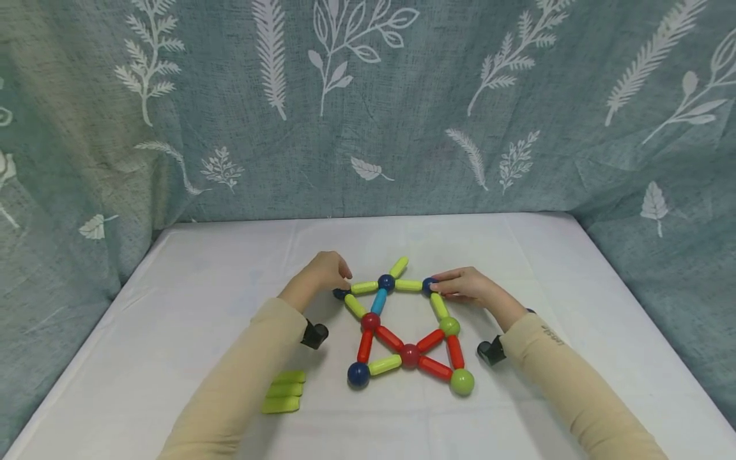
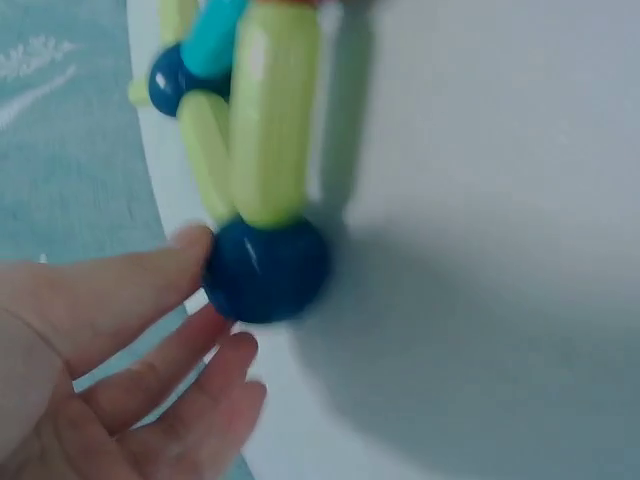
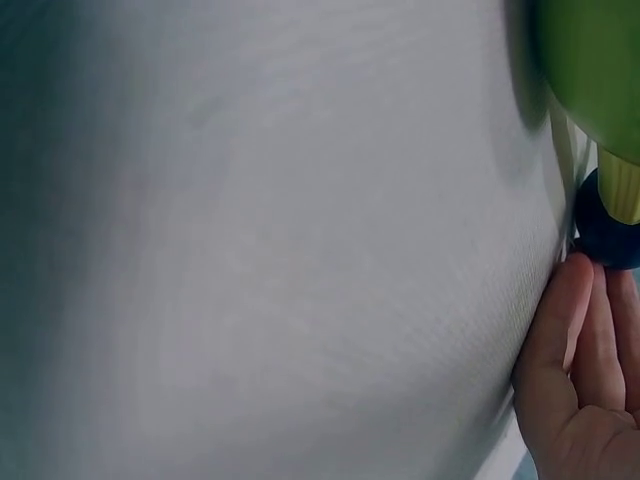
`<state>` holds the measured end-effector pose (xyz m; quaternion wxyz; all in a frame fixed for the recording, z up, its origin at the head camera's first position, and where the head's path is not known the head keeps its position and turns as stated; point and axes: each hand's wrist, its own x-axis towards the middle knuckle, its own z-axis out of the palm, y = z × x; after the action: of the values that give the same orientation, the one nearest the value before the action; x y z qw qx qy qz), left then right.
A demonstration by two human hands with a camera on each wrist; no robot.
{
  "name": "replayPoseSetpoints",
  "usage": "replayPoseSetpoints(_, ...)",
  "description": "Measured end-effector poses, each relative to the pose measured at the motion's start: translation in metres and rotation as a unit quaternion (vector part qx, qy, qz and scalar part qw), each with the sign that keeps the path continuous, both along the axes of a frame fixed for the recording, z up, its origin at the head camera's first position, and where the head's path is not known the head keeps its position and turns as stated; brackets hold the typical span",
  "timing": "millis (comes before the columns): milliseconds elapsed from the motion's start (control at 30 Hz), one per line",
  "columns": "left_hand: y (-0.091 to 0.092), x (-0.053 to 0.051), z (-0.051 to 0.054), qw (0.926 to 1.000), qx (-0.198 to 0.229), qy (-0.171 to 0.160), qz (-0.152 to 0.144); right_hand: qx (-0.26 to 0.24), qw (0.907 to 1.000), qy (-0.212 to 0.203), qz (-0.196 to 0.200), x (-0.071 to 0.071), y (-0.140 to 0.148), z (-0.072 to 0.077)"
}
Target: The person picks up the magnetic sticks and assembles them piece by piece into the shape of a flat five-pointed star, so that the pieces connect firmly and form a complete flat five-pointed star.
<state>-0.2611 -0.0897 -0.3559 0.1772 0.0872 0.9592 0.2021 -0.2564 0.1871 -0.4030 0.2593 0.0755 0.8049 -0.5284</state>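
Observation:
A flat frame of colored rods and balls, like a magnetic building set, lies between the hands. At its far left corner my left hand [image 1: 323, 271] pinches a dark blue ball [image 2: 268, 270] between thumb and fingers; two lime rods run from that ball. My right hand [image 1: 467, 285] holds another dark blue ball [image 3: 606, 236] at the far right corner with its fingertips. Between them sits a middle blue ball [image 1: 386, 283] bearing a light blue rod [image 1: 379, 301] and a lime rod [image 1: 399, 267] that points outward. Red rods and a red ball [image 1: 410, 356] form the near part.
Several loose lime rods [image 1: 284, 391] lie in a row beside the left forearm. A green ball [image 1: 462, 382] marks the frame's near right corner, a blue ball [image 1: 358, 375] its near left. The white table [image 1: 506, 255] ends at a patterned curtain [image 1: 368, 128].

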Motion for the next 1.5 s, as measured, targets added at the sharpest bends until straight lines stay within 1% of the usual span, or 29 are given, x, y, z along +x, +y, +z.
replayPoseSetpoints(100,-0.01,0.003,-0.002,0.9999,0.01,-0.004,-0.001,0.0,1.0,-0.004,-0.003,0.0,-0.001,0.0)
replayPoseSetpoints(200,-0.012,0.006,-0.005,0.9999,0.009,0.01,0.003,-0.001,1.0,0.002,-0.004,0.001,-0.002,-0.001)
replayPoseSetpoints(300,-0.008,0.008,-0.005,0.9995,-0.012,0.028,0.008,0.0,0.9997,0.022,0.007,0.004,-0.002,-0.003)
replayPoseSetpoints(367,-0.006,0.009,-0.004,0.9988,-0.031,0.038,0.006,0.001,0.9993,0.034,0.016,0.007,0.001,-0.003)
replayPoseSetpoints(467,-0.004,0.011,-0.004,0.9982,-0.043,0.041,0.007,0.003,0.9989,0.037,0.028,0.013,0.007,-0.001)
replayPoseSetpoints(533,-0.003,0.011,-0.005,0.9978,-0.051,0.04,0.008,0.017,0.9982,0.041,0.041,0.02,0.012,0.004)
replayPoseSetpoints(633,0.0,0.01,-0.006,0.9975,-0.059,0.037,0.009,0.048,0.9949,0.059,0.067,0.036,0.019,0.014)
replayPoseSetpoints(700,0.001,0.009,-0.007,0.997,-0.068,0.038,0.002,0.071,0.9901,0.08,0.091,0.051,0.022,0.02)
replayPoseSetpoints(800,0.004,0.007,-0.007,0.9954,-0.084,0.046,-0.014,0.085,0.981,0.108,0.136,0.076,0.025,0.026)
replayPoseSetpoints(900,0.008,0.006,-0.006,0.9927,-0.104,0.055,-0.027,0.086,0.9725,0.125,0.177,0.097,0.026,0.026)
replayPoseSetpoints(967,0.009,0.005,-0.005,0.9912,-0.114,0.06,-0.032,0.083,0.9699,0.126,0.191,0.108,0.024,0.024)
replayPoseSetpoints(1000,0.009,0.004,-0.004,0.991,-0.116,0.059,-0.031,0.082,0.9696,0.125,0.194,0.113,0.023,0.023)
replayPoseSetpoints(1067,0.01,0.004,-0.003,0.9911,-0.118,0.055,-0.027,0.085,0.9659,0.133,0.205,0.12,0.02,0.02)
replayPoseSetpoints(1167,0.009,0.004,-0.001,0.9921,-0.113,0.051,-0.022,0.099,0.9559,0.168,0.219,0.127,0.017,0.017)
replayPoseSetpoints(1233,0.009,0.005,-0.001,0.9927,-0.107,0.052,-0.022,0.112,0.9499,0.189,0.222,0.128,0.016,0.015)
replayPoseSetpoints(1300,0.009,0.005,-0.001,0.9934,-0.098,0.055,-0.021,0.125,0.9481,0.198,0.215,0.129,0.016,0.016)
replayPoseSetpoints(1400,0.005,0.007,-0.004,0.9943,-0.085,0.062,-0.018,0.144,0.9492,0.194,0.202,0.13,0.016,0.018)
replayPoseSetpoints(1500,-0.002,0.012,-0.006,0.9951,-0.072,0.064,-0.019,0.171,0.9445,0.203,0.193,0.128,0.018,0.02)
